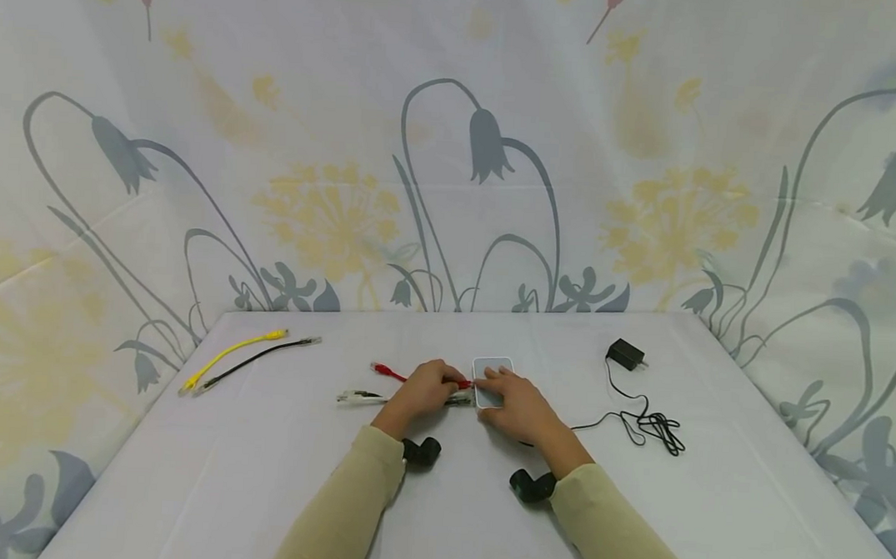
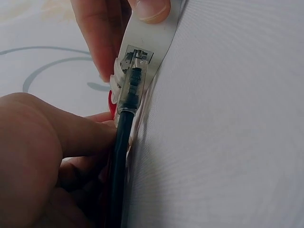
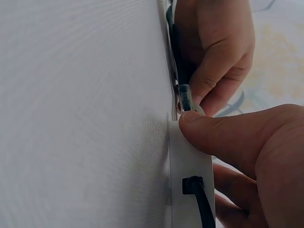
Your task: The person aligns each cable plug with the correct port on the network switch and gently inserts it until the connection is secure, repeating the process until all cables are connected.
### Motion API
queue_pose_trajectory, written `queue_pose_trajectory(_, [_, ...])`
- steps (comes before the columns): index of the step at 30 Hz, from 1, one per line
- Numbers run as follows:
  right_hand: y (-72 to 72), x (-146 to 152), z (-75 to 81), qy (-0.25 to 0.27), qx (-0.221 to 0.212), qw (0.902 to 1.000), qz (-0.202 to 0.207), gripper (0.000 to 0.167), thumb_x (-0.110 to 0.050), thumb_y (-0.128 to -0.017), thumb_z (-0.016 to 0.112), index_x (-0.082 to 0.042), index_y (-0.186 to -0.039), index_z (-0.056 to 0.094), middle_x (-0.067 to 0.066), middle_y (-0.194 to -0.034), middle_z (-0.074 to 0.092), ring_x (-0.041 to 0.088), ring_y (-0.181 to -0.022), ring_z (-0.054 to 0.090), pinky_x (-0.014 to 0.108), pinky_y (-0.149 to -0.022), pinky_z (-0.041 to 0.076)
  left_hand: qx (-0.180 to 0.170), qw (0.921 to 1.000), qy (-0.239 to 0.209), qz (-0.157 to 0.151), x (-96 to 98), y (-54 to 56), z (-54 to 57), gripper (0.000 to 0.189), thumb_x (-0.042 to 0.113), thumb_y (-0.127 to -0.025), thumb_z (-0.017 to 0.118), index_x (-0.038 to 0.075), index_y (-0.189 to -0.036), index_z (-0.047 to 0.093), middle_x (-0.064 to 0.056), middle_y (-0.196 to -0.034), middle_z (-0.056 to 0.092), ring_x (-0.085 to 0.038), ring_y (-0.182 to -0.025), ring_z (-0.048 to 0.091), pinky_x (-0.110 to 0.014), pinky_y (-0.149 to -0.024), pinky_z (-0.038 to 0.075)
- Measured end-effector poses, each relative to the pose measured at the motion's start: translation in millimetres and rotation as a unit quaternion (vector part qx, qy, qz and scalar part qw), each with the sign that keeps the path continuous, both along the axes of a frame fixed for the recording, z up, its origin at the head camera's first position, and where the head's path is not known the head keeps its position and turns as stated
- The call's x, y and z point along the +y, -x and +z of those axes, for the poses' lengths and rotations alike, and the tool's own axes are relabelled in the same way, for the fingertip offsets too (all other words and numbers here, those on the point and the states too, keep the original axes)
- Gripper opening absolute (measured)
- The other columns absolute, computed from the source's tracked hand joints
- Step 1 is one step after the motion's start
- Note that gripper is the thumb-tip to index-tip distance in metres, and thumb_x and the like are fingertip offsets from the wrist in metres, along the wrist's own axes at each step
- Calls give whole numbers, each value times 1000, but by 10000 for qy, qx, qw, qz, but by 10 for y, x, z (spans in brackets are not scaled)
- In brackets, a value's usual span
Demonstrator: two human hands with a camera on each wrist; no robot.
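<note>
A small white box with a grey top (image 1: 493,366), like a network router, lies flat mid-table. My right hand (image 1: 521,408) grips it by the sides, its thumb (image 3: 194,124) on the near edge. On the box's left side, my left hand (image 1: 430,389) pinches the red network cable (image 1: 388,372) close to its plug. A black network cable's clear plug (image 2: 132,90) sits in a port of the box, with a white plug beside it. The left fingers partly hide the red plug. A black power lead (image 3: 204,209) enters the box's near side.
White and black cable ends (image 1: 356,398) extend left from under the left hand. Farther left lie a yellow network cable (image 1: 235,349) and a short black one (image 1: 260,355). At right is a black power adapter (image 1: 626,354) with its coiled cord (image 1: 662,431). A floral cloth (image 1: 450,229) hangs behind.
</note>
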State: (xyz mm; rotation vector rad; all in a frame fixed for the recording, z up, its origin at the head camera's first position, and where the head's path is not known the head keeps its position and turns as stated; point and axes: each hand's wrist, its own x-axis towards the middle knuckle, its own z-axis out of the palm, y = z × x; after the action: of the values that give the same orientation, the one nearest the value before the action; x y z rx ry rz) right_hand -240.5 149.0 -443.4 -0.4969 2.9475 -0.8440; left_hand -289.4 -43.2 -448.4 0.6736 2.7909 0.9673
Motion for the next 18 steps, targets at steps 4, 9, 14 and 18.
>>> queue_pose_trajectory(4, [-10,8,-11,87,-26,10000,-22,51,-26,-86,72,-19,-135,59,7,-150,45,35,-145,30,58,-112,30,-3,10000,-20,47,-6,-14,-15,23,9,-94,56,8,-109,74,-9,-108,68,-26,-107,61,-42,-94,48])
queue_pose_trajectory(9, [-11,18,-35,141,1,9999,-22,51,-26,-86,72,-19,-135,60,7,-149,46,35,-145,30,58,-112,30,33,10000,-6,50,-15,-32,-34,23,10,-95,55,7,-109,73,-9,-108,68,-25,-106,62,-41,-93,49])
queue_pose_trajectory(14, [-5,22,-38,168,-7,9998,-42,51,-26,-85,72,-20,-135,60,5,-150,45,34,-145,29,57,-112,30,68,9996,96,246,-55,-35,-28,20,17,-95,59,8,-105,74,-7,-105,68,-22,-102,62,-40,-92,50])
queue_pose_trajectory(18, [-14,20,-19,211,-8,9998,-67,51,-26,-85,72,-20,-134,60,5,-150,45,34,-145,29,57,-113,29,165,9987,196,434,-128,-39,4,17,21,-93,62,9,-95,74,-3,-92,67,-17,-85,60,-34,-79,51])
